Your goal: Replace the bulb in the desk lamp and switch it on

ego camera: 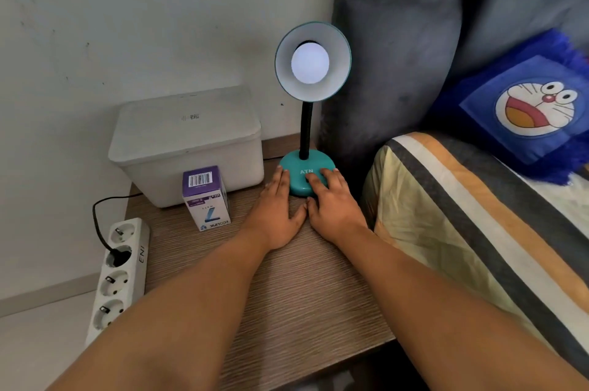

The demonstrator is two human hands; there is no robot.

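head | left hand (276, 206) flat, fingers spread | right hand (331, 199) spread on lamp base (296, 172)

Lamp: we are seeing a teal desk lamp (307, 172) standing upright at the back of the wooden surface, its round base lettered ATN.
Neck: a black flexible stem is rising straight from the base.
Shade: the teal shade, white inside, is tilting toward us.
Bulb: a round white bulb (309, 62) is sitting in the shade's centre and glowing.
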